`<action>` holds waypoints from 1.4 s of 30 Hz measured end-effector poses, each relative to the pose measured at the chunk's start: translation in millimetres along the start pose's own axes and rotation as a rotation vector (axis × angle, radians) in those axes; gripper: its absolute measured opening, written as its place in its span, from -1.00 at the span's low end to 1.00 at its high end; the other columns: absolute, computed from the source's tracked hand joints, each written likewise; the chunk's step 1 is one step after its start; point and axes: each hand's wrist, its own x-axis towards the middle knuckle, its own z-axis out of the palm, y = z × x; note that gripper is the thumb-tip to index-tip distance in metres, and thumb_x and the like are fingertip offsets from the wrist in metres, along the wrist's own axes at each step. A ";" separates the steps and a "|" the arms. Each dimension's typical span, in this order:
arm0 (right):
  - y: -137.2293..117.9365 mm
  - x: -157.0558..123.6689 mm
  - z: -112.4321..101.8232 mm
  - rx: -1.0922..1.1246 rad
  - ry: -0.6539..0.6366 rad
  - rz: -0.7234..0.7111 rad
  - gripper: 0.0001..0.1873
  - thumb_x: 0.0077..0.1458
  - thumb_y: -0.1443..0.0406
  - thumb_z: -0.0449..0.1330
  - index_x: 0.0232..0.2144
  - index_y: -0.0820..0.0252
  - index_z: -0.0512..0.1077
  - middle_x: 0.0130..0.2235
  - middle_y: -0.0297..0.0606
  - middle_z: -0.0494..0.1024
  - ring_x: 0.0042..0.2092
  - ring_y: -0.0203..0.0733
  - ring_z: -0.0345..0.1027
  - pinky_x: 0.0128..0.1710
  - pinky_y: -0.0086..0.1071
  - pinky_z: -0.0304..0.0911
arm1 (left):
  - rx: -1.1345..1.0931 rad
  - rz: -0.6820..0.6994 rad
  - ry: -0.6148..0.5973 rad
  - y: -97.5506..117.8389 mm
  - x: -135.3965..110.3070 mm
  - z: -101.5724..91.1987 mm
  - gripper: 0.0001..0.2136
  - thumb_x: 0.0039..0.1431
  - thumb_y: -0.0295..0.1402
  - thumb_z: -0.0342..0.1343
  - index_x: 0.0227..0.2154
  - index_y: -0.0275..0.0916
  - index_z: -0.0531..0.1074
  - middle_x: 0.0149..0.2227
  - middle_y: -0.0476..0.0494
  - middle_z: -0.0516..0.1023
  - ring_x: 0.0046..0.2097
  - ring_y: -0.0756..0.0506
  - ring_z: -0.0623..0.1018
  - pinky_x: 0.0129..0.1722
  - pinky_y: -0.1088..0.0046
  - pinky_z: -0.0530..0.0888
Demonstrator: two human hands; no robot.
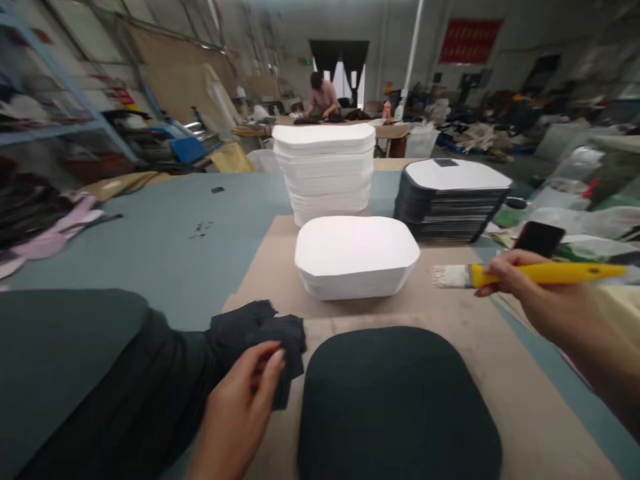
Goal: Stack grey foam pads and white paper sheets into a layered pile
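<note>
Tan board (267,267) below, the yellow brush (557,272) runs crosswise, bristles left.

Single head-worn camera. Looks forward and down across the desk (240,220) from its near side. Left hand (237,403) close to lens, bottom of frame; right hand (515,283) also close, right side. Back wall (389,60) distant, top of frame.
</note>
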 end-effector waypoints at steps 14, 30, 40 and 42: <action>-124.2 106.6 222.9 0.226 -0.903 -0.278 -0.59 0.19 0.01 0.33 -0.44 0.26 0.53 -0.55 -0.33 0.47 -0.52 -0.38 0.33 -0.53 -0.51 0.26 | 0.477 0.509 -0.087 92.4 100.5 126.1 -0.56 0.42 -0.16 0.05 0.23 -0.30 0.37 0.23 -0.37 0.45 0.24 -0.39 0.45 0.22 -0.09 0.40; -117.2 228.8 290.8 0.186 -0.514 -0.067 -0.74 0.25 0.25 0.30 -0.44 0.28 0.43 -0.60 -0.33 0.43 -0.61 -0.38 0.28 -0.60 -0.49 0.29 | 0.476 0.520 -0.035 90.6 100.0 122.1 -0.48 0.41 -0.06 0.04 0.29 -0.25 0.36 0.21 -0.31 0.47 0.24 -0.35 0.44 0.23 -0.03 0.43; -102.7 250.6 238.9 0.076 -0.859 -0.142 -0.88 -0.02 0.35 0.46 -0.36 0.24 0.63 -0.37 -0.26 0.62 -0.41 -0.34 0.43 -0.44 -0.49 0.37 | 0.457 0.507 -0.046 92.0 103.0 127.2 -0.50 0.36 -0.02 0.13 0.19 -0.25 0.45 0.18 -0.29 0.51 0.21 -0.38 0.48 0.18 -0.06 0.48; -91.8 255.0 222.5 0.035 -0.844 -0.127 -0.90 -0.01 0.36 0.44 -0.36 0.25 0.64 -0.39 -0.28 0.61 -0.42 -0.37 0.40 -0.45 -0.50 0.35 | 0.446 0.505 -0.049 91.8 103.8 127.8 -0.50 0.33 -0.02 0.17 0.18 -0.24 0.45 0.17 -0.28 0.52 0.20 -0.37 0.49 0.16 -0.06 0.50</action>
